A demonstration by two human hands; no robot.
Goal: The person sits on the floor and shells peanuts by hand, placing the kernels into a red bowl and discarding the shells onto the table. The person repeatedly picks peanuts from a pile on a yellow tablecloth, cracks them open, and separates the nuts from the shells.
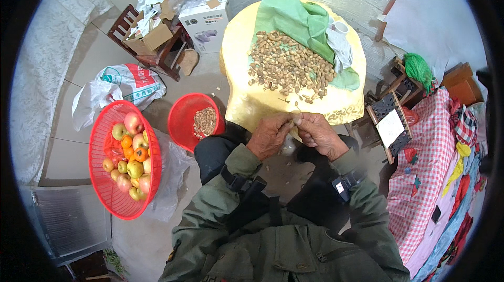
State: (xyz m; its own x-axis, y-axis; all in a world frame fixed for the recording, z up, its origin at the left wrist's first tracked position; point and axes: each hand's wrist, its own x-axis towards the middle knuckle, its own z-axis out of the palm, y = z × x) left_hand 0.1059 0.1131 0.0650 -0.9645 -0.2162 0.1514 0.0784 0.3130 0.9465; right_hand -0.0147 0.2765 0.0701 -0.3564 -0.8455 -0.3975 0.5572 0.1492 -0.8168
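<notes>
My left hand (271, 135) and my right hand (319, 134) meet above my knees, just off the near edge of a round table under a yellow cloth (256, 107). Thumbs and fingertips of both pinch a small peanut pod (292, 124), mostly hidden by the fingers. A thin stem rises above the fingertips. Beyond them, a heap of unshelled peanuts (289, 63) is spread on a green cloth sack (289, 8). By my left knee stands a red plastic bucket (182, 118) with picked peanuts (204, 122) at its bottom.
At left are a red plastic basket of fruit (96, 164), a printed woven bag (136, 85) and a wooden chair (169, 67) bearing an open cardboard box (153, 40). White cups (340, 27) stand on the table. A bed with a checked cover (421, 156) lies at right.
</notes>
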